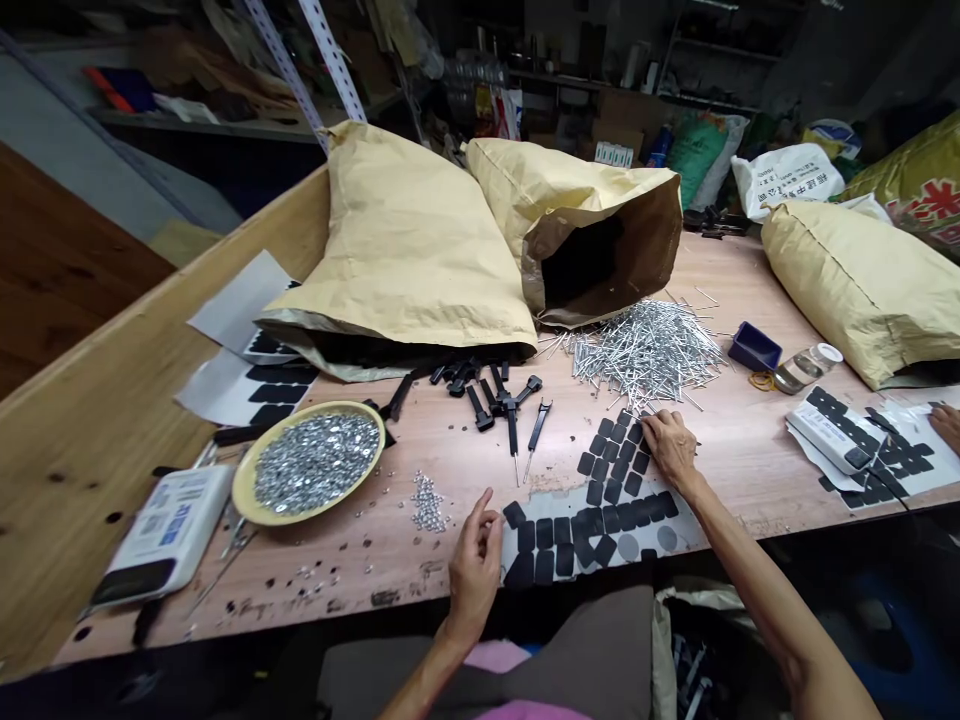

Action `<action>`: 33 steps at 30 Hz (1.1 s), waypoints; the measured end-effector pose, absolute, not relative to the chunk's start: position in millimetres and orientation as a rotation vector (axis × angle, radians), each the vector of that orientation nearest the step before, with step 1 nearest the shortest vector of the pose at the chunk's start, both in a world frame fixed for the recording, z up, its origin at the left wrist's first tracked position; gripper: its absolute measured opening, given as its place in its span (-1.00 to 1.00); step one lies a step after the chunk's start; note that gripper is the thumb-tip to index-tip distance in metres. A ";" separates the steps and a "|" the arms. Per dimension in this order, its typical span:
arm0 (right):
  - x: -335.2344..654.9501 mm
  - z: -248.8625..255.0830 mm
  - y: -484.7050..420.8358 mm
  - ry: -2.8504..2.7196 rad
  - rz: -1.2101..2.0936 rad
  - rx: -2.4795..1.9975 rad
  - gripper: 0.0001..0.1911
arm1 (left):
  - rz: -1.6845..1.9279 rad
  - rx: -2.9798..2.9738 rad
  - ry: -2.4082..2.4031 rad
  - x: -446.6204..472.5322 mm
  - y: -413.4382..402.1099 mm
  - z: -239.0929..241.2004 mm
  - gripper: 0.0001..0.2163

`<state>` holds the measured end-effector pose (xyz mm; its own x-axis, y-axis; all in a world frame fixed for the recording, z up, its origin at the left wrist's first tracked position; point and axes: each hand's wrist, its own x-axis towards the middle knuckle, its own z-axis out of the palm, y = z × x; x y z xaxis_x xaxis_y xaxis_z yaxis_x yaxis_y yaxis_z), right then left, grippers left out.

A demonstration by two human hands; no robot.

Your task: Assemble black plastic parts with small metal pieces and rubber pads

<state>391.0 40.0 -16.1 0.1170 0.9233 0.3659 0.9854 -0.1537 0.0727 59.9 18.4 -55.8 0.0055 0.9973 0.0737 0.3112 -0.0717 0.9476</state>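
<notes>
My left hand (476,565) is beside the left end of a light backing sheet (686,535). Its fingers are loosely bent and apart, with nothing visible in them. Black rounded pads (564,530) lie in rows on that sheet. Beyond it, more black pads (615,455) are laid out in a block on the wood. My right hand (673,450) is at the upper right corner of this block, fingertips pressed down close together; what they pinch, if anything, is hidden. A heap of thin metal pins (649,350) lies just past the fingertips.
Left stands a yellow bowl (247,490) of small metal pieces, near a white device (169,530). Black plastic parts (512,425) lie mid-table. Paper sacks (420,250) stand behind. A blue tray (754,347) and glass jar (806,370) are right. Another person's hand (946,425) shows.
</notes>
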 end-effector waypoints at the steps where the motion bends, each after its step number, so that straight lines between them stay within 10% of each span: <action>1: 393.9 -16.0 40.7 -1.958 -0.510 -2.196 -0.79 | 1.105 1.523 1.423 56.8 17.7 -60.1 -0.61; 10: 373.4 -25.1 8.2 -2.570 -0.345 -1.564 -0.69 | 1.184 1.594 1.476 57.2 17.4 -75.7 -0.64; 33: 364.0 -13.8 16.7 -2.467 -0.139 -1.963 -0.70 | 1.147 1.639 1.447 59.9 17.5 -68.9 -0.67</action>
<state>364.0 16.7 -13.8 -0.2264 0.9731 0.0437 0.9718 0.2226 0.0776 59.9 17.5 -68.9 0.0036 0.9828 0.1849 0.4039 -0.1705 0.8988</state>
